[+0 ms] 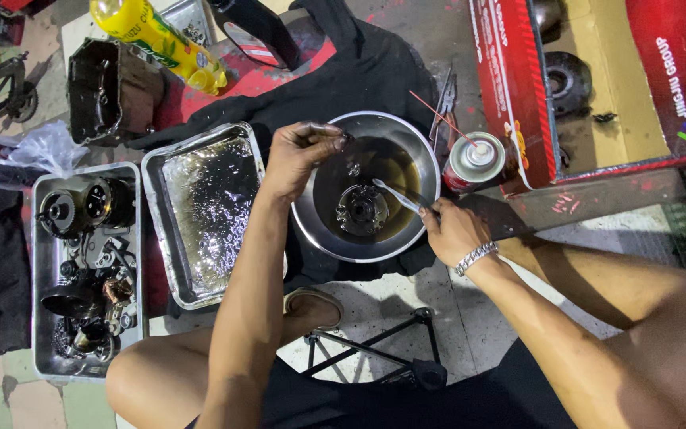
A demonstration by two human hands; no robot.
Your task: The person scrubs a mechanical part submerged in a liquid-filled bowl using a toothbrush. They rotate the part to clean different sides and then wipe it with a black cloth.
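A round steel bowl [323, 230] sits on the floor in front of me, holding dark oily liquid and a round metal gear-like part [361, 209]. My left hand [295, 155] hovers over the bowl's left rim, its oily fingers pinched on a small dark part [345, 139]. My right hand [452, 230], with a metal bracelet on the wrist, rests at the bowl's right rim and grips a thin brush [397, 195] whose tip points into the liquid.
An oily steel tray [200, 206] lies left of the bowl, and a further tray [41, 318] holds several engine parts. A spray can [474, 161] with a red straw, a red cardboard box [518, 87], pliers [444, 99], a yellow bottle [160, 40] and black cloth surround them.
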